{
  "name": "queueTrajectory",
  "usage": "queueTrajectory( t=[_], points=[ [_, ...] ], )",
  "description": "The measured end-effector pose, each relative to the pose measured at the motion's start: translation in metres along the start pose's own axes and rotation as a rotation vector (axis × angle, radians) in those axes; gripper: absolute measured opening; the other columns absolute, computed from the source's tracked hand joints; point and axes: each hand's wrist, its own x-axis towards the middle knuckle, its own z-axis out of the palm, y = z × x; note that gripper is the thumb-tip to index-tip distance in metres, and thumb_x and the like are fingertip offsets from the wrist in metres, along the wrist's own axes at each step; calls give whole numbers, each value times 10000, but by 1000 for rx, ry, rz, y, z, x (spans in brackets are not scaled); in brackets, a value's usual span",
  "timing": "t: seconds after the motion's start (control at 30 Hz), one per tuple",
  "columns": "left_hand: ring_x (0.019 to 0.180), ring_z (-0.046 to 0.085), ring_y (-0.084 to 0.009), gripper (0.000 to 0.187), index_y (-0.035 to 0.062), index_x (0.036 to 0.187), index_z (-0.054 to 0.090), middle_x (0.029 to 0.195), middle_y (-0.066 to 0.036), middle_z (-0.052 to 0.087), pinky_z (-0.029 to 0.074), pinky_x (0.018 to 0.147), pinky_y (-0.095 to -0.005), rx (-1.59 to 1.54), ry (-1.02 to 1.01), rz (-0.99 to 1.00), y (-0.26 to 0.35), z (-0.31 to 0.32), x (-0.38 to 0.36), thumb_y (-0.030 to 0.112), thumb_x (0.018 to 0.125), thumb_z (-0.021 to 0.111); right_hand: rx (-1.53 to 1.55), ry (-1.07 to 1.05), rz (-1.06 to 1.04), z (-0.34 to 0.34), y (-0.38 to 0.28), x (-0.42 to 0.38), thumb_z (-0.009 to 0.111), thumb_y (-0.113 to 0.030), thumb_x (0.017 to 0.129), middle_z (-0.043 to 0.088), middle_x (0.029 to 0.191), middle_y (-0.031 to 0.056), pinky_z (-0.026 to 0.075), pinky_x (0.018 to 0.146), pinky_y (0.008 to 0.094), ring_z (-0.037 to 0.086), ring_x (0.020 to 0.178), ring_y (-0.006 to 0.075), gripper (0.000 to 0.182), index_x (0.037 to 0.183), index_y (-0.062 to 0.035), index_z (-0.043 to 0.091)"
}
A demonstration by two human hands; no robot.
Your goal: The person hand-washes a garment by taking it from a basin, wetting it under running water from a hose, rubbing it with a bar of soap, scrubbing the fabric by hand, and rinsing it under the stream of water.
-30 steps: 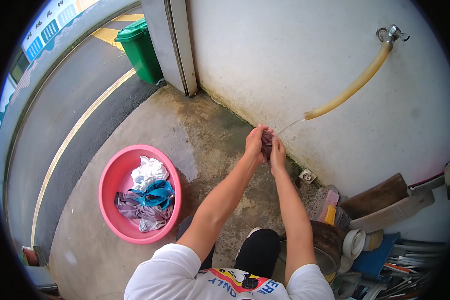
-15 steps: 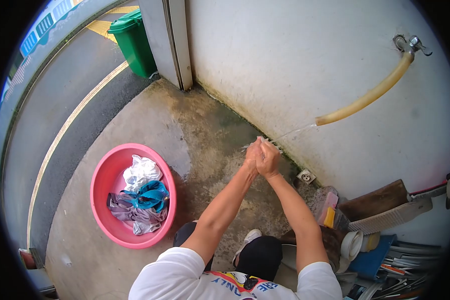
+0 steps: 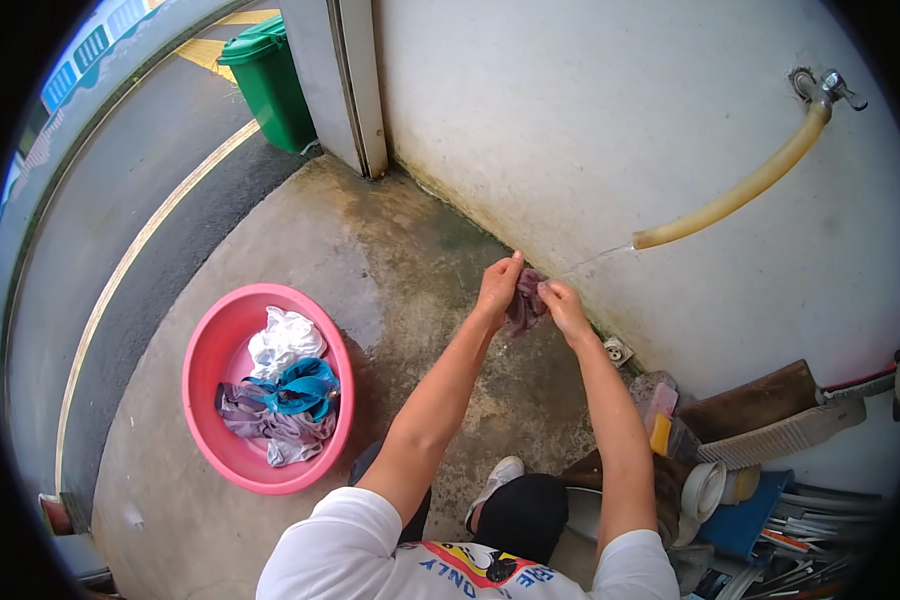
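Note:
My left hand (image 3: 497, 287) and my right hand (image 3: 561, 302) both grip a small dark purple cloth (image 3: 523, 300), which hangs between them under a thin stream of water. The water runs from a yellow hose (image 3: 730, 195) fixed to a tap (image 3: 828, 86) on the white wall. Both arms are stretched forward over the wet concrete floor.
A pink basin (image 3: 210, 350) with white, teal and grey clothes (image 3: 285, 385) stands on the floor at the left. A green bin (image 3: 265, 80) stands by the door frame. Boards, a brush, bowls and clutter (image 3: 750, 450) crowd the lower right by the wall.
My hands were pressed tightly together around the cloth half a second ago. They have now moved apart, and the cloth hangs open between them.

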Motion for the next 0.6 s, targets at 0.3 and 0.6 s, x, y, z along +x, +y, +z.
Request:
queueTrajectory(
  t=[0.3, 0.6],
  points=[
    [716, 503, -96, 260, 34, 915, 585, 787, -6, 579, 416, 653, -257, 326, -331, 129, -1, -18, -17, 271, 837, 657, 304, 196, -69, -3, -63, -7, 543, -132, 857, 541, 709, -35, 389, 593, 220, 497, 623, 61, 111, 803, -43, 579],
    [796, 545, -125, 382, 49, 1053, 601, 912, -23, 610, 431, 722, -277, 396, -407, -73, -9, -43, -17, 299, 784, 707, 326, 203, -183, 9, -80, -14, 523, -105, 872, 433, 733, -45, 327, 612, 207, 394, 687, 43, 95, 793, -54, 513]
  ],
)
